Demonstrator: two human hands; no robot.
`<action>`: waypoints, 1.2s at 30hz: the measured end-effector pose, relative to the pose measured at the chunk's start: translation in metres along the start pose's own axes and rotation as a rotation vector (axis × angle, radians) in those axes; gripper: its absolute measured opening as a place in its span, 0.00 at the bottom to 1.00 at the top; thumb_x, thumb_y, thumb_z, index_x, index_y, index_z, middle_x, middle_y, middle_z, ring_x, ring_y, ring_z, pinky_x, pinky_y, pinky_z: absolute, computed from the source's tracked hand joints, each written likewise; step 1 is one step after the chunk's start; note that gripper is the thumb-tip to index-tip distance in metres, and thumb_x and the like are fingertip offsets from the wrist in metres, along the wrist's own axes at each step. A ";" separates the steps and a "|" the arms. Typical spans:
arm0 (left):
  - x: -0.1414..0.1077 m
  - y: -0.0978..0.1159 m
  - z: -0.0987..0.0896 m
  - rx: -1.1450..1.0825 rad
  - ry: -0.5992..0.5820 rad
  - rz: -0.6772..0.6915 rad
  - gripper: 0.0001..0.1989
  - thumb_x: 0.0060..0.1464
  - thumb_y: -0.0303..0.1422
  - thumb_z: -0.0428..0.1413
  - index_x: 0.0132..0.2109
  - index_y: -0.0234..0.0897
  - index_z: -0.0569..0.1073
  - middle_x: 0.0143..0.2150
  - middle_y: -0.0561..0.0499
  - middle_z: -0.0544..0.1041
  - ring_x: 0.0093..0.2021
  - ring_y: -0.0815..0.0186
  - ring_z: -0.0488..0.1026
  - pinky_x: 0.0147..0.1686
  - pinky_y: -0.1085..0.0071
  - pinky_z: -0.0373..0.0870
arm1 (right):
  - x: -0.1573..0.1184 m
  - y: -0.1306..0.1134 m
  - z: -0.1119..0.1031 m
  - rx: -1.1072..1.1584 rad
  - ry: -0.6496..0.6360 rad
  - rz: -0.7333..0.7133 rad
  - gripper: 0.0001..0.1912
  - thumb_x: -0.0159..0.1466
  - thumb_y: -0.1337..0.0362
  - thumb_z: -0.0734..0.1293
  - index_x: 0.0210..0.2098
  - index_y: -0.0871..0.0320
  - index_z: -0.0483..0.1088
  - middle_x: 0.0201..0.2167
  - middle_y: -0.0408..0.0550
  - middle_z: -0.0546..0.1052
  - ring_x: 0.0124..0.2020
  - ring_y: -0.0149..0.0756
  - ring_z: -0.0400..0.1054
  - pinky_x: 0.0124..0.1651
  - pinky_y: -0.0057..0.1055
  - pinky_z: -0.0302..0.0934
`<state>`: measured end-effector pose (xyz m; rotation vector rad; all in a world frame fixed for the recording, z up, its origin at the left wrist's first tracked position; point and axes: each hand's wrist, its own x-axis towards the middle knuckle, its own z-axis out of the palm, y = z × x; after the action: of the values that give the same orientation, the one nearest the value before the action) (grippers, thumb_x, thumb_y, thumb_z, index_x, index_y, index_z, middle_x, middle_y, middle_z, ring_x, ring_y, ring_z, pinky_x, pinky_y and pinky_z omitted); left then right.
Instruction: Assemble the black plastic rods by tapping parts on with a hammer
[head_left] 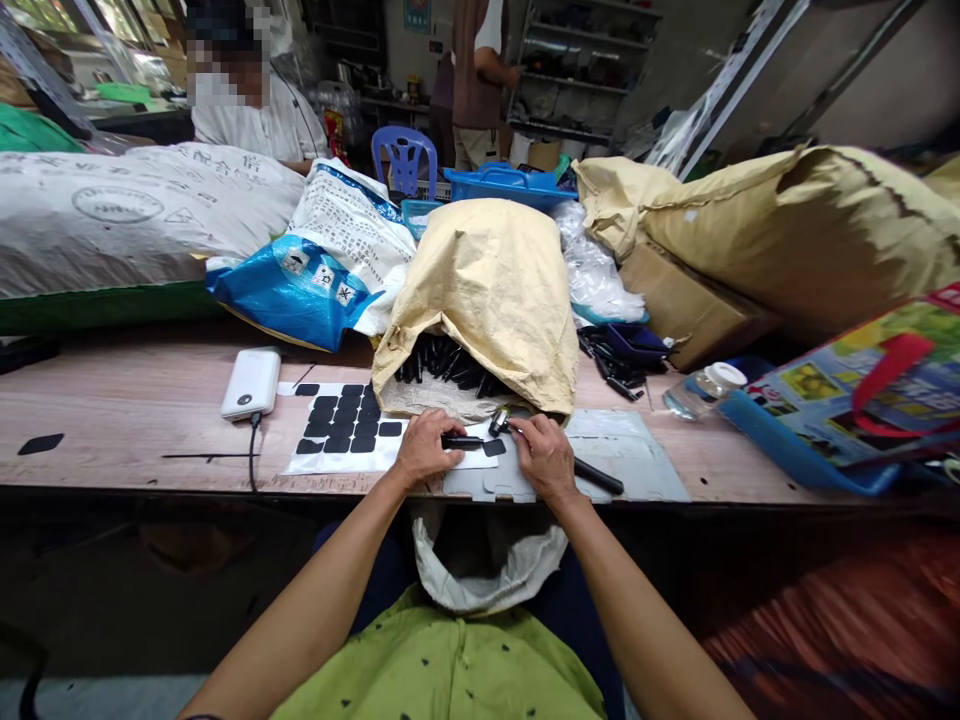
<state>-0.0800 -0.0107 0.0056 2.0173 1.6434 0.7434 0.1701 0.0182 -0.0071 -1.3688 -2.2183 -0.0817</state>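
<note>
My left hand (430, 447) is closed around a slim black piece (466, 441), which points to the right. My right hand (541, 452) is closed on a hammer, its metal head (499, 420) to the left of my fingers and its black handle (598, 476) reaching out to the lower right. Between the hands, a small black square (495, 448) lies at the edge of the white sheet. Behind them a cream sack (495, 270) lies with its mouth toward me, full of black pieces (446, 362).
Left of my hands, several black squares (343, 425) lie on white paper beside a white power bank (252, 383) with a cable. More black pieces (619, 370), a jar (705, 390) and a blue tray (810, 445) are right. A person (255, 110) sits behind the sacks; another stands farther back.
</note>
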 end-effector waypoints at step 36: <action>-0.090 0.040 0.067 0.274 -0.602 -0.198 0.14 0.62 0.35 0.50 0.49 0.38 0.77 0.46 0.36 0.82 0.48 0.46 0.80 0.45 0.55 0.74 | 0.000 -0.003 -0.003 0.007 -0.043 0.038 0.13 0.69 0.63 0.63 0.50 0.53 0.75 0.39 0.50 0.73 0.42 0.42 0.62 0.47 0.36 0.57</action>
<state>-0.0209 -0.1071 -0.0321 1.9464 1.5899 -0.1662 0.1685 0.0161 -0.0038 -1.4211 -2.2240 -0.0313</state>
